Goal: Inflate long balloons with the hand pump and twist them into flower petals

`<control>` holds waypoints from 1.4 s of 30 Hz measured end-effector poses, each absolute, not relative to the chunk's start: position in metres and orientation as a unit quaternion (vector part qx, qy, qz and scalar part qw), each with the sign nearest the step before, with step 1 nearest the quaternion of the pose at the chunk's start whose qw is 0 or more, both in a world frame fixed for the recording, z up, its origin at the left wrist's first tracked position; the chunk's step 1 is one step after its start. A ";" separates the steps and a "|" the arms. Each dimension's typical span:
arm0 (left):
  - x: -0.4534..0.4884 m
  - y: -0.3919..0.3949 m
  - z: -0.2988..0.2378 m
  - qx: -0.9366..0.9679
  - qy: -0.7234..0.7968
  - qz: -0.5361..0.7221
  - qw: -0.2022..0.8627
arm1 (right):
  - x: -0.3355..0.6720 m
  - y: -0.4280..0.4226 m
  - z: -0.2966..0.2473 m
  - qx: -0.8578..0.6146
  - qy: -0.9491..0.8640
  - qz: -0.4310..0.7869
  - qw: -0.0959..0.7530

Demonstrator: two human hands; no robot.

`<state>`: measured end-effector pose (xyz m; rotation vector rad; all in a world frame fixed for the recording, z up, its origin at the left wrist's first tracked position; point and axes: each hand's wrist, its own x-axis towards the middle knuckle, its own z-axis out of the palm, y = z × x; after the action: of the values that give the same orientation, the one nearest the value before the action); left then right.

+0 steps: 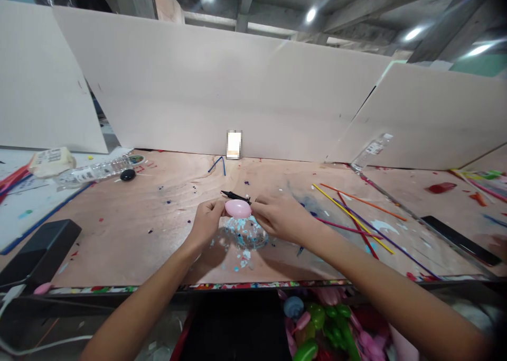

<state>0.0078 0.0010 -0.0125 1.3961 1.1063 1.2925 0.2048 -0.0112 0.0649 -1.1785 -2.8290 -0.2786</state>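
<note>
2 grips, left hand (206, 219) and right hand (276, 216), are pinching a pink balloon (238, 209) by opposite ends, its long axis running crosswise.

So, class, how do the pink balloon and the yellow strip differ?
The pink balloon is rounded, the yellow strip long and thin. The balloon is pale pink, the strip bright yellow. The balloon is held between the left hand and right hand; the strip lies on the table.

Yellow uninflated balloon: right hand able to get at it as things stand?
Likely yes: the yellow uninflated balloon has its far end uncovered, though the right hand is at the pink balloon.
</note>
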 end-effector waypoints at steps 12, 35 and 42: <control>-0.006 0.019 -0.014 0.623 0.469 0.390 0.490 | 0.197 0.006 0.050 -0.375 -0.914 -0.154 -0.015; 0.015 0.045 0.020 0.748 0.364 0.217 0.510 | 0.215 0.040 0.043 -0.320 -0.942 -0.102 0.010; -0.007 0.027 0.023 0.611 0.244 0.124 0.743 | 0.210 0.019 0.057 -0.274 -0.954 -0.121 0.018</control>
<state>-0.0066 0.0274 0.0225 1.3393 0.5354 0.2708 0.2101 0.0190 0.0574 -0.8505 -2.9632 -0.3760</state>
